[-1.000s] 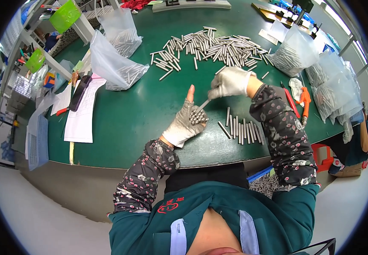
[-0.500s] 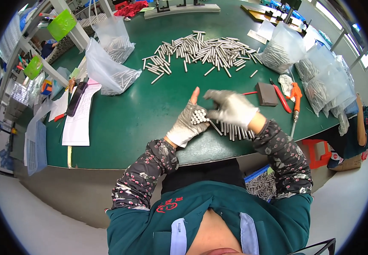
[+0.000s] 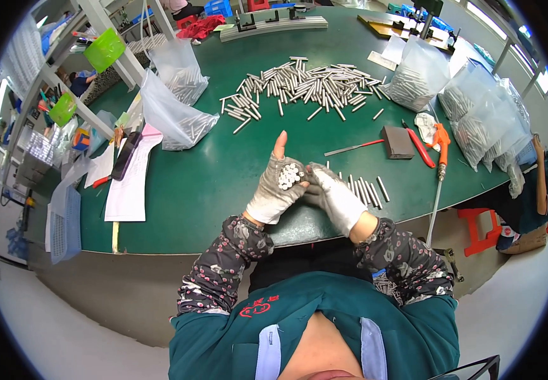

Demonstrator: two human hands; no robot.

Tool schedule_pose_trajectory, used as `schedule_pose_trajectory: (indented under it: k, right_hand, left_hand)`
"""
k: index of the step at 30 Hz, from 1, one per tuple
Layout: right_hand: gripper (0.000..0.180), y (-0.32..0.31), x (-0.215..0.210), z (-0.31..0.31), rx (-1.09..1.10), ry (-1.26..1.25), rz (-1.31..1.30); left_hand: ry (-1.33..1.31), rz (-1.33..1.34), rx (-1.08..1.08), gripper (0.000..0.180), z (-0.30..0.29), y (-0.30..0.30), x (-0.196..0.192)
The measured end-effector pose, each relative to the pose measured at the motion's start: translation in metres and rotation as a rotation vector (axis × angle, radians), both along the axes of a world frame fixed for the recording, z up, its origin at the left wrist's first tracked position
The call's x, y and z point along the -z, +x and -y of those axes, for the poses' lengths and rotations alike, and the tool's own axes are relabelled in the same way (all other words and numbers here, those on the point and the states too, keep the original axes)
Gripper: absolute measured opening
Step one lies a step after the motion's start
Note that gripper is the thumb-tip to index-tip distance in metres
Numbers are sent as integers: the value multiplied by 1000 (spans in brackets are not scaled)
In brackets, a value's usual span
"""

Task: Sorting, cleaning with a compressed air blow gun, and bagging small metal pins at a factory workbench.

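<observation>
Clasps the metal pin bundle [image 3: 290, 176] in the left hand [image 3: 273, 192], with the right hand [image 3: 337, 196], of unclear grip, beside the bundle. Probably rigid, slick, weighty; best held mid-length.

This is a factory workshop: beyond the gloved fingers [image 3: 316, 173], metal pins [image 3: 315, 85] lie heaped on a green workbench [image 3: 223, 164]. Right of the fingers are an orange air gun [image 3: 440, 138] and bagged pins [image 3: 488, 130]; left, a rack [image 3: 90, 114] carries green bins [image 3: 104, 50].
</observation>
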State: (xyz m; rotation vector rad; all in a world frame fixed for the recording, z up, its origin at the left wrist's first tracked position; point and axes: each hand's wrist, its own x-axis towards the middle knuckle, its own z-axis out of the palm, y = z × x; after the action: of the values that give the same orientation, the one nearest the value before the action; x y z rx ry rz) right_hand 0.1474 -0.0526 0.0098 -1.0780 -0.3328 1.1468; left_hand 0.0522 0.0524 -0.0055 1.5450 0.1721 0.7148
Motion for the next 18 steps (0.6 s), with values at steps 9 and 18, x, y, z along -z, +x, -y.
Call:
schedule_pose_trajectory:
  k: [9, 18]
  right_hand:
    - [34, -10, -4, -11, -118, 342, -594]
    - [34, -3, 15, -7, -293, 364, -952]
  left_hand:
    - [679, -13, -55, 103, 3, -4, -18]
    - [1225, 21, -420, 102, 20, -7, -35]
